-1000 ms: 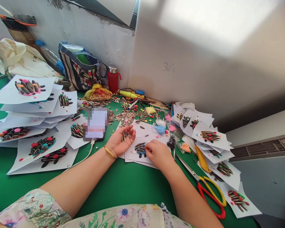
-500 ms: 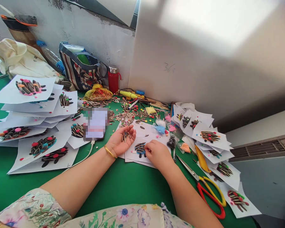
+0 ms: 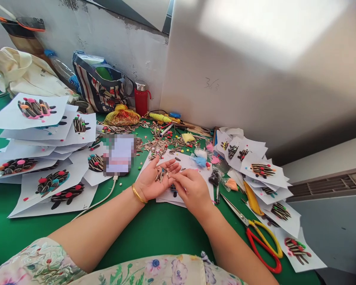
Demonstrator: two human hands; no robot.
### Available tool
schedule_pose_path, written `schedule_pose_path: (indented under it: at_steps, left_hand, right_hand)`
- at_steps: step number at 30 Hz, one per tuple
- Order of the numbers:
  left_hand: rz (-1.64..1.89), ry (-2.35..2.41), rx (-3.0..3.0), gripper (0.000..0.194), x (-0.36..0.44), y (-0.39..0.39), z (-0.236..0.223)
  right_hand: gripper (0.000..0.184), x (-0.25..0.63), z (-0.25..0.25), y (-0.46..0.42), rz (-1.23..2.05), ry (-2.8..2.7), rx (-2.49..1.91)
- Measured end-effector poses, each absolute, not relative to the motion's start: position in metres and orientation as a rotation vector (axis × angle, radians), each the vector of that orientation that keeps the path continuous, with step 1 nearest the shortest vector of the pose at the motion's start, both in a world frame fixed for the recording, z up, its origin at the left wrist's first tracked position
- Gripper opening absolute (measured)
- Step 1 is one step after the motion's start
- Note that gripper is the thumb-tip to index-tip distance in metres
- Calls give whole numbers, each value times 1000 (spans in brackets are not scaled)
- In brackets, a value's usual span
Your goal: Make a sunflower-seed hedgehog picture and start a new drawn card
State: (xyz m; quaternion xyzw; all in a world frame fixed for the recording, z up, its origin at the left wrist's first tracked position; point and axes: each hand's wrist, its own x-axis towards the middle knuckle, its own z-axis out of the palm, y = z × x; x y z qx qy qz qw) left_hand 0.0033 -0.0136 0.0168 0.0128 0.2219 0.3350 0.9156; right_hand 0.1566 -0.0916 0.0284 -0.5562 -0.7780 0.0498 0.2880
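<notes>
Clock read from where the hands met; 12 lay away from the wearer.

Left hand (image 3: 154,181): palm up, fingers extended and loosely spread, cupped enough to keep a few striped black-and-white seeds (image 3: 161,175) from rolling; it seemed to serve as a small dish. Right hand (image 3: 194,190): thumb and forefinger drawn in at the left fingers, perhaps for picking singles. Could not tell whether they pinched a seed.

Just below, toward 6, a white paper sheet (image 3: 167,195) with a dark figure, mostly hidden by the hands, lay on the green table (image 3: 142,237), apparently central for both hands to share.

Scattered striped seeds (image 3: 157,146) at 11 to 12, within likely reach. Red-and-yellow-handled metal scissors (image 3: 249,223) at 4, beside the right forearm. Stacks of decorated white sheets at 9 (image 3: 32,150) and 3 (image 3: 280,178), presumably kept aside to leave working room.
</notes>
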Motion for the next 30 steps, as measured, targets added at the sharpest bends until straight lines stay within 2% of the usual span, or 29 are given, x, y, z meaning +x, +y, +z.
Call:
schedule_pose_path:
  at_steps: [5, 14, 19, 22, 30]
  left_hand:
    - [570, 449, 96, 55, 7, -24, 23]
    - [566, 403, 67, 53, 6, -26, 23]
    - [615, 391, 44, 51, 5, -22, 18]
    - [697, 411, -2, 45, 3, -15, 15]
    - [858, 499, -30, 42, -3, 2, 5]
  right_hand:
    - [35, 140, 25, -87, 72, -2139, -1504]
    - [21, 135, 24, -87, 134, -2041, -1490]
    - [17, 154, 34, -92, 289, -1877, -1417]
    - [13, 175, 35, -96, 366, -1788, -1551]
    - [16, 198, 27, -103, 638, -2015, -1815]
